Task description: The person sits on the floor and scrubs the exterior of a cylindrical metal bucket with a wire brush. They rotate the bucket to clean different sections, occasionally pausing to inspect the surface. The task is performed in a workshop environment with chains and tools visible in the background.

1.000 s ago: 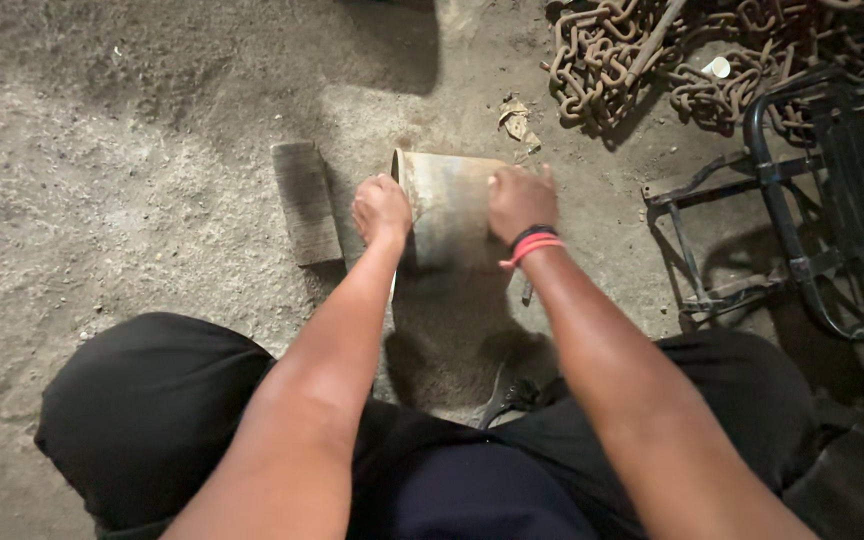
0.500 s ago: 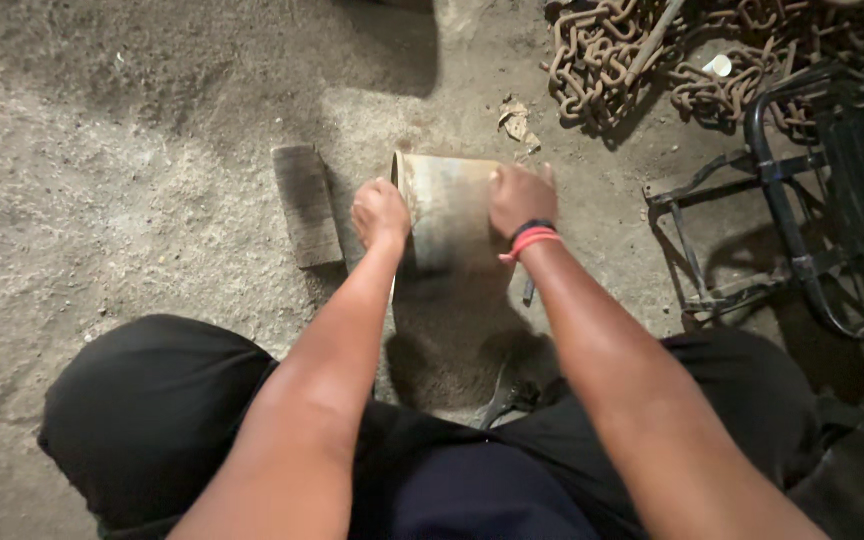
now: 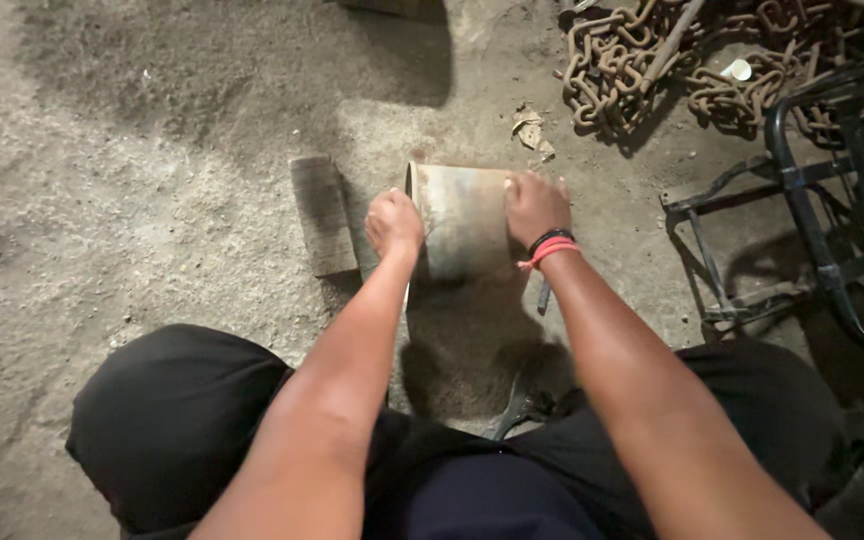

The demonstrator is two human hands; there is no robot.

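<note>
A short, wide metal pipe section (image 3: 464, 215) lies on its side on the sandy floor in front of me. My left hand (image 3: 393, 224) is closed in a fist at its left open end, gripping the rim. On the pipe's right part rests my right hand (image 3: 535, 205), pressing on it, with black and red bands on the wrist. What the fist may hold besides the rim is hidden.
A flat wooden block (image 3: 323, 214) lies just left of the pipe. A heap of rusty chain (image 3: 652, 55) fills the upper right. A black metal frame (image 3: 812, 200) stands at the right. A dark tool (image 3: 520, 405) lies between my knees.
</note>
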